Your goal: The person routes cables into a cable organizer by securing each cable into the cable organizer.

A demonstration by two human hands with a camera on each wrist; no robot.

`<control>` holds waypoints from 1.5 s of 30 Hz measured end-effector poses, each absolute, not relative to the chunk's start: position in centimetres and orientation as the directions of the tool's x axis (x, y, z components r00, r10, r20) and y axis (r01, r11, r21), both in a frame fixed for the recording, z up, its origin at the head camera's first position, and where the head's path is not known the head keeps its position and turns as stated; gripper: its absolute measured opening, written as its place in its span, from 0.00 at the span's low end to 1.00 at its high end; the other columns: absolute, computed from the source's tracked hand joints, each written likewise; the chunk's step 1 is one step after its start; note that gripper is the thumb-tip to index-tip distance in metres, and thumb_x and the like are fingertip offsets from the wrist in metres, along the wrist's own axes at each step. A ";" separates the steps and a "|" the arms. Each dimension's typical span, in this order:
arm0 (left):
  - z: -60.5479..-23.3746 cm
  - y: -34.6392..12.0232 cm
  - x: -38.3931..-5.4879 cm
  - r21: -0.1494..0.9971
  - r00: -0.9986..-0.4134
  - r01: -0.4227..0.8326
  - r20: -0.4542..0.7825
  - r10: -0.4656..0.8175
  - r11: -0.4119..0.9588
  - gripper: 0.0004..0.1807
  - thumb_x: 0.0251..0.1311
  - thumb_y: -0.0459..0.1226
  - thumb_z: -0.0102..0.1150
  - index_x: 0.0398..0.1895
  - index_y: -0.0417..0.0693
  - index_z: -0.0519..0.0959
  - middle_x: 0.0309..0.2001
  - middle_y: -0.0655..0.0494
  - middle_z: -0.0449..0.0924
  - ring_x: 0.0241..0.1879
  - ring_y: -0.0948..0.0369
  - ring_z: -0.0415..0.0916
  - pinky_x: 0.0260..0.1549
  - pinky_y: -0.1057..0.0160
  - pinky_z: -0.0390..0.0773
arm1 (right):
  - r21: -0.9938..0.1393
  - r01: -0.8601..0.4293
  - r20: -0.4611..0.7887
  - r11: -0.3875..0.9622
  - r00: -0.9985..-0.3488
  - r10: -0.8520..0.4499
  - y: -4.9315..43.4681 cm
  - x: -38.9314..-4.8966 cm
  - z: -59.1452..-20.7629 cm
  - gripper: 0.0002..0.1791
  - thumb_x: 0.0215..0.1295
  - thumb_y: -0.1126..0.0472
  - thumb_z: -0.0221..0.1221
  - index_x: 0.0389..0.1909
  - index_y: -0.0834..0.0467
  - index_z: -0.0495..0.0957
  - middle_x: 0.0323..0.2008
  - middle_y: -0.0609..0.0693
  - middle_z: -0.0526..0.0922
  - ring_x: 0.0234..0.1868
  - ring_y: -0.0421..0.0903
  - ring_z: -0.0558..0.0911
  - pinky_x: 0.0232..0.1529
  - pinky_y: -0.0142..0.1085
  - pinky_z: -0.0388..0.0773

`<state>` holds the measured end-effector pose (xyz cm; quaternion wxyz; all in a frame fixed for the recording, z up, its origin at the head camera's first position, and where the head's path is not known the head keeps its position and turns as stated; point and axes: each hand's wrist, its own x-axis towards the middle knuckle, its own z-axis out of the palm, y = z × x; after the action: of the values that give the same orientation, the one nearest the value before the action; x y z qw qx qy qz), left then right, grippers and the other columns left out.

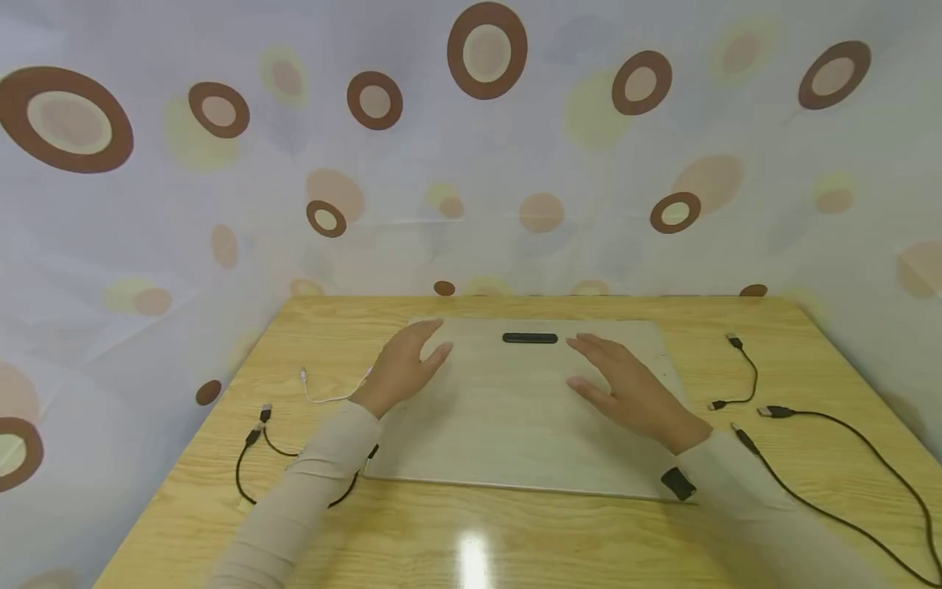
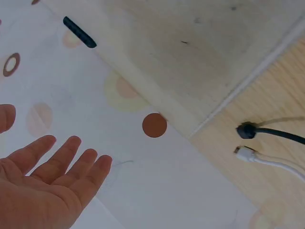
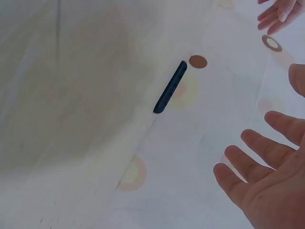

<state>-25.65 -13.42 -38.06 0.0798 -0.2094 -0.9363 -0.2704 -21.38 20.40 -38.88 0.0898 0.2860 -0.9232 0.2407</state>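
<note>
A pale rectangular board (image 1: 515, 417) lies flat on the wooden table, with a dark oblong bar (image 1: 530, 338) at the middle of its far edge. Over the board's left side hovers the left hand (image 1: 405, 368), its fingers extended and holding nothing. The right hand (image 1: 629, 393) is held above the right side, also empty, with its fingertips near the bar's right end. Both wrist views show the left palm (image 2: 52, 191) and the right palm (image 3: 276, 191) with spread, slightly bent fingers. Whether either hand touches the board is not plain, though both look raised.
Left of the board lie a white cable (image 1: 324, 401) and black cables (image 1: 239, 470), partly behind the sleeve. To the right are a short black USB cable (image 1: 754, 376) and a longer black one (image 1: 868, 442). A small black piece (image 1: 678, 483) sits by the right sleeve. Patterned cloth (image 1: 412, 164) surrounds the table.
</note>
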 end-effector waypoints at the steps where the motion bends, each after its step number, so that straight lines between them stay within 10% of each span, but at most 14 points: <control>1: -38.1 -13.9 -25.6 0.505 -0.907 0.419 0.255 0.334 0.755 0.27 0.71 0.47 0.49 0.67 0.42 0.67 0.66 0.45 0.68 0.67 0.48 0.63 0.65 0.49 0.63 | -0.391 -0.577 0.304 0.716 -0.816 -0.492 20.2 -21.3 -38.9 0.32 0.72 0.51 0.53 0.70 0.61 0.60 0.70 0.63 0.60 0.69 0.63 0.60 0.64 0.61 0.59; 11: -38.7 -19.7 -25.5 0.687 -0.974 0.221 0.186 0.127 0.693 0.22 0.71 0.42 0.48 0.62 0.37 0.71 0.62 0.39 0.72 0.62 0.43 0.67 0.58 0.44 0.70 | -0.397 -0.630 0.319 0.667 -0.776 -0.544 17.9 -21.3 -39.1 0.30 0.70 0.53 0.55 0.69 0.61 0.62 0.68 0.63 0.62 0.68 0.61 0.61 0.64 0.58 0.60; 45: -39.8 -31.9 -23.8 0.520 -0.985 -0.171 -0.080 -0.152 0.837 0.24 0.67 0.41 0.51 0.49 0.23 0.76 0.46 0.29 0.78 0.43 0.39 0.77 0.41 0.45 0.78 | -0.490 -0.697 0.350 0.524 -0.708 -0.613 11.8 -21.4 -39.0 0.27 0.71 0.53 0.53 0.68 0.58 0.66 0.69 0.58 0.62 0.70 0.57 0.60 0.66 0.57 0.59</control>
<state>-23.85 -31.89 -39.83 -0.0176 0.0841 -0.9583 -0.2726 -21.39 11.84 -38.97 0.0670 0.3763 -0.8704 0.3104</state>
